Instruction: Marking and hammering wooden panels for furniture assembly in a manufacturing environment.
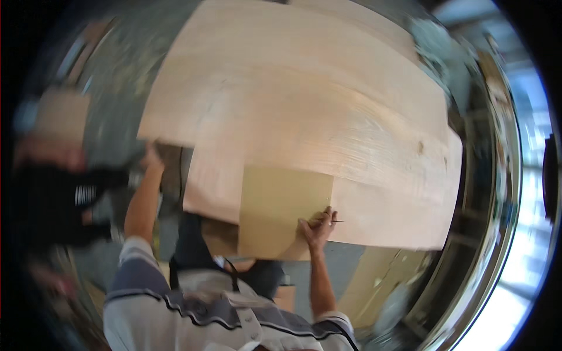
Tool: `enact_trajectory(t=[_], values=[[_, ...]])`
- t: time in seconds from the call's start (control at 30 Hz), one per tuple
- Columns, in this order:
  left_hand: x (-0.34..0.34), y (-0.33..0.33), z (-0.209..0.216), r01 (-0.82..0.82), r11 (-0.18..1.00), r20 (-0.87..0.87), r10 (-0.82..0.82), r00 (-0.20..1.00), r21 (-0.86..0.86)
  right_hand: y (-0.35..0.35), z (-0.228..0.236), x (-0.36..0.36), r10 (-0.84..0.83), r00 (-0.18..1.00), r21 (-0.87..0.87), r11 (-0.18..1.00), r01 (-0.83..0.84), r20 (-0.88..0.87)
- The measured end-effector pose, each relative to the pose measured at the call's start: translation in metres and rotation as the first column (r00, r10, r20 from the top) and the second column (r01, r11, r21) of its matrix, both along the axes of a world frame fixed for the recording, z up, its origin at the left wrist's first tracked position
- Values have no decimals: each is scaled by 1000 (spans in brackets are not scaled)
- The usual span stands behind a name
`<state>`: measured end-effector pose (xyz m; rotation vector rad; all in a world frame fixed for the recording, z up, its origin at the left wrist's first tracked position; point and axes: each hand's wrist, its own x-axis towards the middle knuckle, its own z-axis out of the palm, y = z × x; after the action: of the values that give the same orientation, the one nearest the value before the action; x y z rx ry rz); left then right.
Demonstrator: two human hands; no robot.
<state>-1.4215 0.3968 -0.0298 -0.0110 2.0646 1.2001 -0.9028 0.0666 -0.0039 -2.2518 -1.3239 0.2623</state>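
Note:
A large, pale, thin wood sheet (pixel 281 88) spreads across the middle, over another pale sheet (pixel 392 213). At its near left corner my left hand (pixel 151 158) is closed on the edge; its fingers are somewhat blurred. Close in front of my body, a tan rectangular board (pixel 275 205) lies on the pale sheets, its far edge next to the large sheet. My right hand (pixel 318 230) rests at the board's right edge. Between its fingers is a thin dark pencil (pixel 338 221), pointing right.
A person in dark clothes (pixel 64 193) is at the left, blurred. Crumpled translucent plastic (pixel 436 50) lies at the far right, with shelving (pixel 480 152) along the right side. Brown cardboard (pixel 380 281) is on the floor at the near right. A bright window (pixel 530 234) lies beyond.

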Motion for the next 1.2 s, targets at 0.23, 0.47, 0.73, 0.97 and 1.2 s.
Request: enact_trajectory(t=[0.23, 0.47, 0.73, 0.97, 1.2], values=[[-179, 93, -41, 622, 718, 232, -692, 683, 312, 36, 5, -54, -259, 966, -89, 962, 257, -11], [-219, 148, -66, 796, 582, 233, -807, 542, 166, 34, 2, -58, -286, 957, -63, 957, 284, -37], [-251, 254, -109, 814, 578, -55, -812, 581, 62, 46, 2, -67, -266, 960, -155, 956, 251, -85], [-177, 332, -143, 924, 333, -103, -929, 356, 189, 29, -21, -63, -312, 920, -15, 948, 317, -239], [-50, 304, -59, 915, 308, -388, -901, 193, -262, 34, -21, -68, -218, 917, 17, 971, 237, -335]])
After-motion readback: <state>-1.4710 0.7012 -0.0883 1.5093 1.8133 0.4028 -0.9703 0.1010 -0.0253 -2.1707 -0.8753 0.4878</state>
